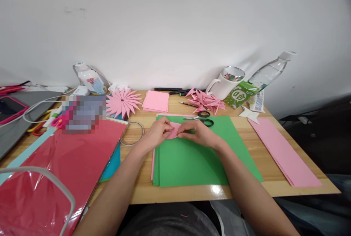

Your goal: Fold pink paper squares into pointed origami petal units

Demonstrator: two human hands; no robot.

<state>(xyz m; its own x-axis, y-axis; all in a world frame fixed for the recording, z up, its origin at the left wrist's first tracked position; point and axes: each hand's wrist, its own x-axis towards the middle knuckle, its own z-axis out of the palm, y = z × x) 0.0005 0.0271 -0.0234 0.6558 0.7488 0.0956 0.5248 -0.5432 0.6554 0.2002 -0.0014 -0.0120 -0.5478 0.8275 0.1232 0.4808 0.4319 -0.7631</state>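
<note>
My left hand [157,133] and my right hand [196,133] meet over a stack of green paper sheets [197,159] on the wooden table [274,144]. Both pinch a small folded pink paper piece [174,130] between thumbs and fingertips, pressing it onto the green sheet. Black-handled scissors [202,117] lie just beyond my right hand. A pile of folded pink petal pieces [206,101] sits behind the scissors, and a finished pink paper flower [122,102] lies to the back left.
A stack of pink squares [155,101], long pink strips [283,152] at the right, a red plastic-wrapped paper pack [55,170] at the left, a white mug [226,82], a water bottle [267,73], pens [175,90] by the wall, a phone [9,107].
</note>
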